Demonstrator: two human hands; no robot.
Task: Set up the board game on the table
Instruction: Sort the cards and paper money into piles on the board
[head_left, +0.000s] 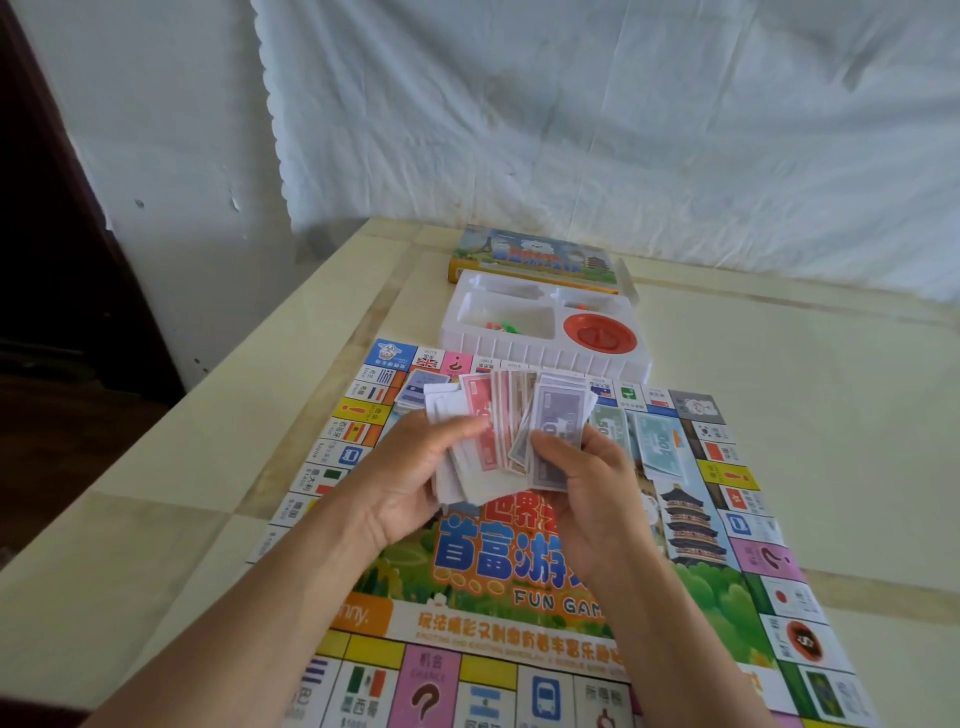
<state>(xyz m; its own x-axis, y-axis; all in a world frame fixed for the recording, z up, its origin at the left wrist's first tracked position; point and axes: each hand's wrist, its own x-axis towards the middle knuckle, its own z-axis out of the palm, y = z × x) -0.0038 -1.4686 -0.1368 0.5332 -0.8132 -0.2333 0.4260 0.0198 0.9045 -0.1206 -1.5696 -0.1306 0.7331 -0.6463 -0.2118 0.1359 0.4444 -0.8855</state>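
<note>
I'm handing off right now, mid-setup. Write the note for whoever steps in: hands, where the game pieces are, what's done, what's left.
Left hand: holds a fan of play money, red and white notes showing.
Right hand: fingers pinch the purple notes at the fan's right side.
Game board: unfolded flat on the table. Done.
On the board: teal notes and green notes already laid down to the right, card stack at the far left.
White tray: at the board's far edge, red dish and small coloured pieces inside. Box behind it.
Left: sort the held notes into piles, unpack the tray.
</note>
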